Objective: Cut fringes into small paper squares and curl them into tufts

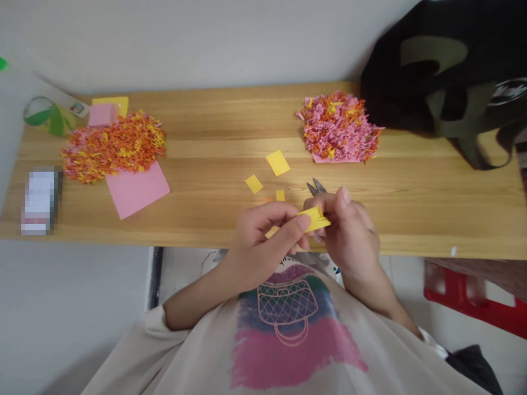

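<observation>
A small piece of yellow paper [315,219] is pinched between the thumb and fingers of my left hand [267,230]. Its right end is cut into a fringe of narrow strips. Beside that end, my right hand [349,227] has its fingers curled and its thumb up, an index finger close against the paper's upper edge. Whether a thin strip sits in those fingers is hidden. Scissors [316,187] show their parted blades just beyond my right hand; their handles are mostly covered. Loose yellow paper squares [278,163] lie on the table in front of my hands.
On the wooden table [222,131], a heap of orange and yellow paper bits [123,145] lies left, by a pink sheet [139,189]. A pink-orange heap [341,126] sits right. A blurred-out phone-like object [39,200], black bag [420,82] and red stool [473,302] flank these.
</observation>
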